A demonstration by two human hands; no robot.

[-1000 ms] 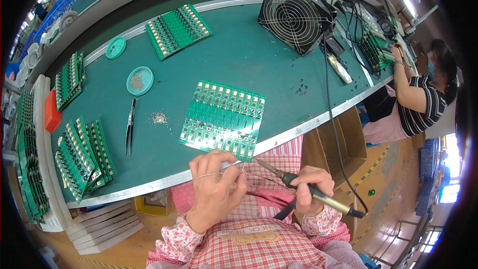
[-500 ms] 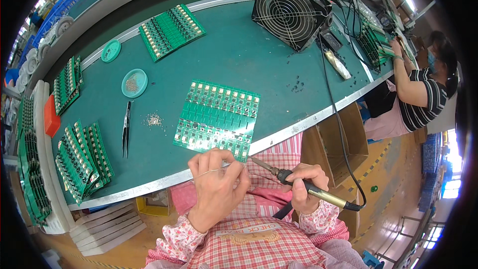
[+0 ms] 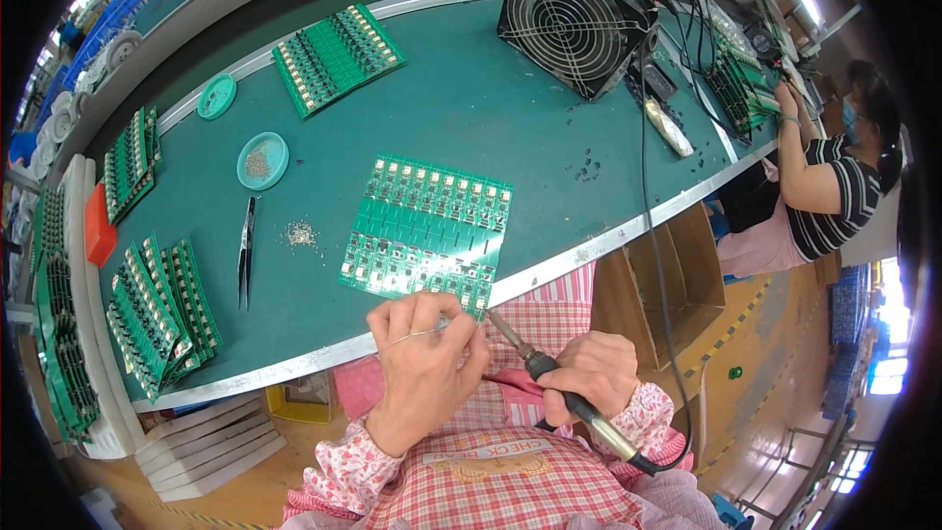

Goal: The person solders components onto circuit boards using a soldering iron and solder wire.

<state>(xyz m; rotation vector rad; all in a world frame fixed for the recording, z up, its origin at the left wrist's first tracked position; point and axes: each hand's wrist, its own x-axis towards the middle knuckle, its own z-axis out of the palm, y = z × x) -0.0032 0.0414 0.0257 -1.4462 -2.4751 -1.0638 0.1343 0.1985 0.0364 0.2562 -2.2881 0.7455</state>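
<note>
A green circuit board panel (image 3: 428, 228) with rows of small parts lies on the bench and reaches its front edge. Over its near right corner is my left hand (image 3: 424, 353), fingers pinched on a thin solder wire (image 3: 412, 336) that loops across the knuckles. My right hand (image 3: 595, 373) grips the dark handle of a soldering iron (image 3: 535, 361). The iron's tip points up and left, close to that corner; whether it touches the board I cannot tell. My left fingertips hide the wire's end.
Tweezers (image 3: 246, 253), loose small parts (image 3: 300, 234) and a round dish (image 3: 263, 161) lie left. More board panels (image 3: 339, 59) stand behind and left (image 3: 162, 319). A black fan (image 3: 574, 25) is at the back. The iron's cord (image 3: 659, 265) hangs at right. A co-worker (image 3: 824, 172) sits far right.
My right hand has turned and dropped slightly, so the iron slants more steeply, its rear end lower and further left. The cord moved left with it. My left hand stays nearly in place.
</note>
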